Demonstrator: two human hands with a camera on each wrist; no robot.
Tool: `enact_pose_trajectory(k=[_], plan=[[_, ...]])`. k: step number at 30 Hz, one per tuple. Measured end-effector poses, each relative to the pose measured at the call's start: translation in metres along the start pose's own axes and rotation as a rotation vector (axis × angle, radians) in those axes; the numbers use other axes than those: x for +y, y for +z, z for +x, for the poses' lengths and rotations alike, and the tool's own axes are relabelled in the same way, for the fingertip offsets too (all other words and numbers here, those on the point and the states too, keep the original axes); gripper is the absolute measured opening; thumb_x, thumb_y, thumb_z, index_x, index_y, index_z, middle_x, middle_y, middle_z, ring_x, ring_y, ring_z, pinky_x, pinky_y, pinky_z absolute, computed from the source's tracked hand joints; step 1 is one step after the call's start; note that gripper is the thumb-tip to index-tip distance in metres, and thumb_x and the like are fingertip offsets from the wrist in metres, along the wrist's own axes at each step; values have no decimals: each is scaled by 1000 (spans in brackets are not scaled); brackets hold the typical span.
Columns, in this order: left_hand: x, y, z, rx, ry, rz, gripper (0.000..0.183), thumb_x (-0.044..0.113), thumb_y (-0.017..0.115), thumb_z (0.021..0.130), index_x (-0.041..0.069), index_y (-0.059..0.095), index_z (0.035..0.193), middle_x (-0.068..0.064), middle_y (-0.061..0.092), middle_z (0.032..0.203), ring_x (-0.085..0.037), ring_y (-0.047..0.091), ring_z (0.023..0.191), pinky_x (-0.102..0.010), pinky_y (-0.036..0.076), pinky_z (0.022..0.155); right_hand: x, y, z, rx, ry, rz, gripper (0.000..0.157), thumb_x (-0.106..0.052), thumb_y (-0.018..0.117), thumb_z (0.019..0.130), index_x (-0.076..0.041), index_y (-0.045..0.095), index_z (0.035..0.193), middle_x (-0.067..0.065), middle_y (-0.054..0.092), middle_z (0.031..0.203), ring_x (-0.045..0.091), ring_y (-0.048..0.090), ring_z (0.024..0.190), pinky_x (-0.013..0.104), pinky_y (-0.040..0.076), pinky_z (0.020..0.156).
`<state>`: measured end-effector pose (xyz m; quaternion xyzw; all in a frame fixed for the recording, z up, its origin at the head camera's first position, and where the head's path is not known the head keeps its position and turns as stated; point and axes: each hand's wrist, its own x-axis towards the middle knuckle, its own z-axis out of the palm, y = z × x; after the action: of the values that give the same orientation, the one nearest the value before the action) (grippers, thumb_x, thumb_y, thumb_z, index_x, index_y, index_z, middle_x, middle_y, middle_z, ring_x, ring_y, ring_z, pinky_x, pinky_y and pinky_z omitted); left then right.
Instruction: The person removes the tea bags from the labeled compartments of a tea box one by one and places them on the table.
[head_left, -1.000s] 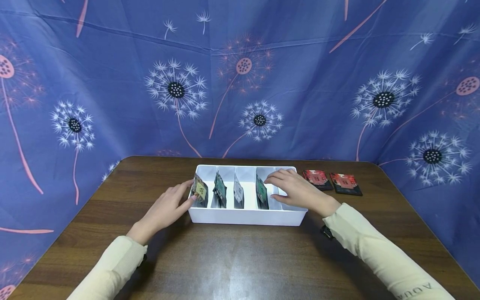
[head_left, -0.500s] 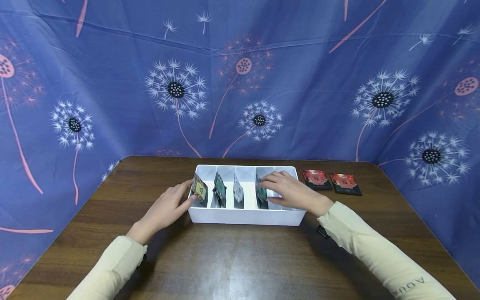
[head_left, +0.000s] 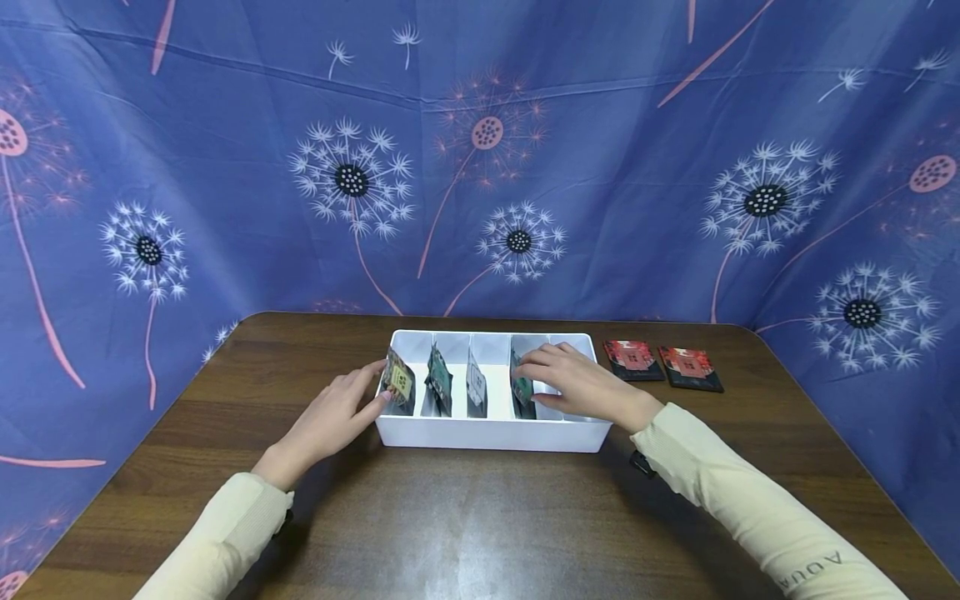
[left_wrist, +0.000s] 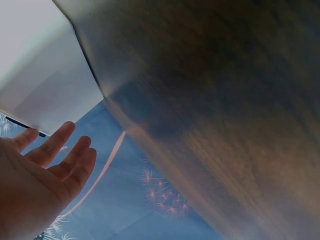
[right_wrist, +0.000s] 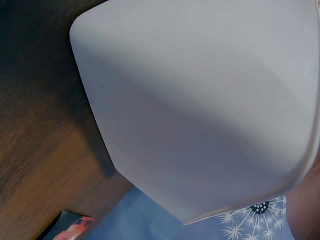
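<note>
A white divided tray [head_left: 495, 432] stands on the table with thin flat sachets upright in it: a yellow-and-dark sachet [head_left: 401, 383], a dark green sachet [head_left: 439, 382], a pale grey sachet [head_left: 477, 387] and another green sachet [head_left: 522, 390]. At the tray's left end, my left hand [head_left: 337, 417] rests with its fingertips on the rim, beside the yellow sachet. My right hand [head_left: 573, 383] reaches over the tray's right end, its fingertips against the second green sachet and partly covering it. The right wrist view shows mostly the tray's outer wall [right_wrist: 190, 110].
Two red-and-black square sachets lie flat to the right of the tray, one nearer [head_left: 633, 360] and one farther right [head_left: 691, 368]. A blue dandelion-print cloth [head_left: 615, 250] hangs behind the brown wooden table [head_left: 450, 517].
My right hand has shifted slightly left, bringing its fingertips over the green sachet, and then barely moves. My left hand and the tray stay in place.
</note>
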<state>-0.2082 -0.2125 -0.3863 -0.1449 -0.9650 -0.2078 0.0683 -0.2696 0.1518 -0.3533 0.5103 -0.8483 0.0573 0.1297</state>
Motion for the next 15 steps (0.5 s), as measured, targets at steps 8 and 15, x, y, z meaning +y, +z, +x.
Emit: enact_pose_trajectory(k=[8,15], plan=[[0,0,0,-2,1,-1,58,50,41,93,20,31,141,-9,46,137,-34,44,123,-52,35,99,0,0,1,20,-28,27,35,-14,72,78,-18,60,111,-1,60,112,18,54,105,39,44,88],[-1,1,0,-3,0,-5,57,50,40,93,20,31,142,-8,45,137,-34,43,124,-52,35,99,-1,0,1,23,-46,47,33,-12,72,78,-19,60,108,-2,60,112,17,54,104,39,45,87]])
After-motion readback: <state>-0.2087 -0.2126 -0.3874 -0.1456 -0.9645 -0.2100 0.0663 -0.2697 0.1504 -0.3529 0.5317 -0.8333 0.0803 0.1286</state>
